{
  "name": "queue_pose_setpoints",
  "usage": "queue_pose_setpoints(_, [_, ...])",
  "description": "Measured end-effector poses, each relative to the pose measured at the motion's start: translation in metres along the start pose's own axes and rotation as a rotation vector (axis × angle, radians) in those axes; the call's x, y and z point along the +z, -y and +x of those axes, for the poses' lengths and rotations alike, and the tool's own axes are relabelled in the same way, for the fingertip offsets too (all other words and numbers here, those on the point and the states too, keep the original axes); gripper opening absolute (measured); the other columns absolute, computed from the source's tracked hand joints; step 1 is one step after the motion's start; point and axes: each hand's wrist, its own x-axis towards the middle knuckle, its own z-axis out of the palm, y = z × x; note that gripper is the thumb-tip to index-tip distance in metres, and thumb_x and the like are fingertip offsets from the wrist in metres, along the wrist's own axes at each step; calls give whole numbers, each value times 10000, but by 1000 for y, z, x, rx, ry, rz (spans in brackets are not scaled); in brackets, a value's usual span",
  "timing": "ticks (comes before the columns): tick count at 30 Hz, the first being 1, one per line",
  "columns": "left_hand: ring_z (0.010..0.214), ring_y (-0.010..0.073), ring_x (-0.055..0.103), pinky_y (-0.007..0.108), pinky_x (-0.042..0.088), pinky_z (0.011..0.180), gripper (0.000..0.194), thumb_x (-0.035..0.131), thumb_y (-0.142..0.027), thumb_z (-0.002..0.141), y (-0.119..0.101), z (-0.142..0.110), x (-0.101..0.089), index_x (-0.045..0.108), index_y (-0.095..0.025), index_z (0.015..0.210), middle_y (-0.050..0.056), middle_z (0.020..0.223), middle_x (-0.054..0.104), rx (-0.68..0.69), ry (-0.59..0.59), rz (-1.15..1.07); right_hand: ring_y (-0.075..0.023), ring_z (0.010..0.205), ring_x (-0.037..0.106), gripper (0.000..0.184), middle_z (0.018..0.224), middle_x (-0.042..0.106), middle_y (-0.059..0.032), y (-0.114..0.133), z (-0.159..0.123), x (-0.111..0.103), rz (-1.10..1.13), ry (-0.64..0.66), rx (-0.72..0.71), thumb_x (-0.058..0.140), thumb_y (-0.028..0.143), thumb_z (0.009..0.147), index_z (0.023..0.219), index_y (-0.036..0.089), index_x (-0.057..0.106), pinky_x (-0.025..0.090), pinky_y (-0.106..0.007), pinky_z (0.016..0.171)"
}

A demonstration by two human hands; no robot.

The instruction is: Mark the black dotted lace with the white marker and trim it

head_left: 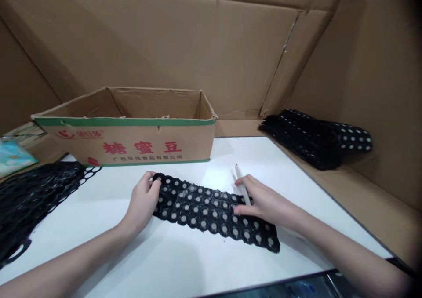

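Pinching one end of a dotted black strip (203, 212), a person's left hand (144, 198) has its grip closed on the corner nearest a cardboard box, thumb on the upper face. The right hand (259, 201) has its grip closed around a slim white pen-like tool (242, 185), fingertips at the strip's other half. The tool slants over the strip, its dark-tipped end pointing away from the person; whether its near end touches the strip cannot be told from here. The strip lies at a slant between the two hands, over the middle of a white worktop (158, 263), its pale round spots set in rows and its edges scalloped.

Behind the left hand stands the open cardboard box (132, 142), with a green band below its rim, large red characters across its front and a line of smaller dark print beneath. Black netting (36, 201) is heaped at the worktop's left side, near a blue-and-white packet (16, 157). Across at the far right, a pile of black dotted pieces (306, 139) rests on cardboard beyond the worktop's edge, beside the cardboard wall (369, 69). Tall brown cardboard panels (158, 38) close off the back of the scene.
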Motion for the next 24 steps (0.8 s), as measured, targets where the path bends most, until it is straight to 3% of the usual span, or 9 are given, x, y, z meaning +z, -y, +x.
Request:
queue_pose_setpoints(3, [661,170,517,256,379,586,177,384,-370,802,-9,-10,15,450,-206,819,-20,662,524,-33,41,-89,-242,961,513,572,1092,465,-90,0,-13,5,-26,-22,57,576,508,655,1096,192,396,420,-339,781])
queue_pose_setpoints(9, [601,134,452,235,367,549,207,355,-411,828,-26,-25,37,383,-216,765,-42,631,441,-25,266,-237,-204,896,540,495,1076,475,-67,0,-16,-2,-4,1,129,552,462,691,1083,213,381,434,-312,748])
queue_pose_setpoints(14, [628,135,417,237,352,571,172,356,-325,811,-26,-17,32,348,-201,692,-35,635,393,-5,226,-215,-169,655,536,186,784,580,-17,-22,-22,-26,-191,-13,173,498,336,749,896,228,463,409,-283,606])
queue_pose_setpoints(18, [649,156,425,262,335,592,167,386,-294,786,-25,-13,32,360,-195,655,-22,636,418,135,322,-17,-207,725,558,205,821,605,-58,-38,-24,-53,-386,-101,203,517,340,732,891,211,534,413,-311,626])
queue_pose_setpoints(20, [740,184,454,292,353,657,164,394,-296,786,-25,-12,34,399,-193,658,1,702,474,201,328,67,-226,833,554,407,900,603,-81,-26,-19,-60,-340,-227,147,598,371,670,1024,188,514,420,-338,726])
queue_pose_setpoints(21, [791,199,458,309,357,694,166,393,-298,787,-25,-11,34,413,-192,661,13,736,494,226,321,94,-207,828,554,481,914,605,-66,-14,-14,-60,-223,-226,81,628,389,647,1066,197,491,427,-321,730])
queue_pose_setpoints(23, [860,220,446,336,355,742,170,383,-299,796,-23,-9,34,432,-193,673,27,777,519,274,327,144,-159,727,551,338,803,611,-26,18,-1,-53,33,-250,-50,633,414,652,899,202,542,431,-275,682])
queue_pose_setpoints(24, [873,227,438,347,352,754,169,376,-297,801,-22,-8,34,440,-194,684,31,788,525,301,334,176,-132,639,526,254,685,581,-7,34,7,-46,134,-347,-80,606,428,681,735,190,538,420,-255,633])
